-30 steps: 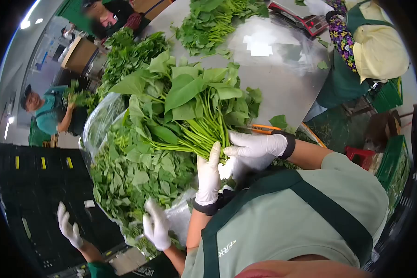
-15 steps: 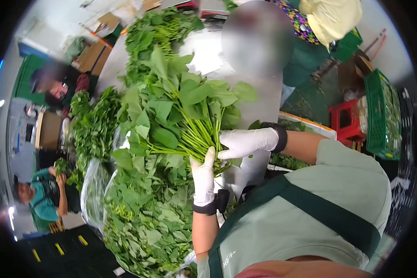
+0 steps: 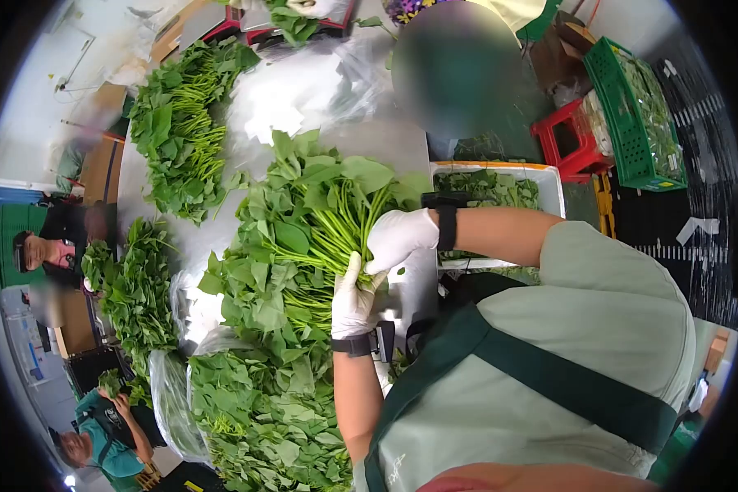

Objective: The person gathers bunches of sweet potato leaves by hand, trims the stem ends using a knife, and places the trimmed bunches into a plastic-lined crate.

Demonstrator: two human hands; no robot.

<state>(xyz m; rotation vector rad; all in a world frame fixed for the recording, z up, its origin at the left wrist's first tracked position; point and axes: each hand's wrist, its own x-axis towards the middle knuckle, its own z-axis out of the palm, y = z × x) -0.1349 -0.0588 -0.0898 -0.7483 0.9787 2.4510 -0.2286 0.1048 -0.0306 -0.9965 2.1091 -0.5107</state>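
Observation:
A bunch of long-stemmed leafy greens [image 3: 326, 234], which look like sweet potato leaves, is gathered between my two white-gloved hands. My left hand [image 3: 352, 299] grips the stem ends from below, thumb pointing up along them. From the right, my right hand [image 3: 402, 240] closes around the same stems, and its fingertips are partly hidden. The leaves fan out up and to the left, over more greens on the metal table [image 3: 410, 283]. A large heap of loose greens [image 3: 279, 418] lies beside my left forearm.
Stacked greens [image 3: 184, 131] line the table's far side, near a clear plastic bag [image 3: 361, 74]. Another pile [image 3: 135, 287] lies left. A white-rimmed box of greens [image 3: 500, 189] sits under my right forearm. Red stool [image 3: 570, 139] and green crate [image 3: 631, 115] stand right. Co-workers are at left.
The view has shifted, showing more of the table's far end and the box at right. Both hands still hold the bunch, now lower over the pile beneath.

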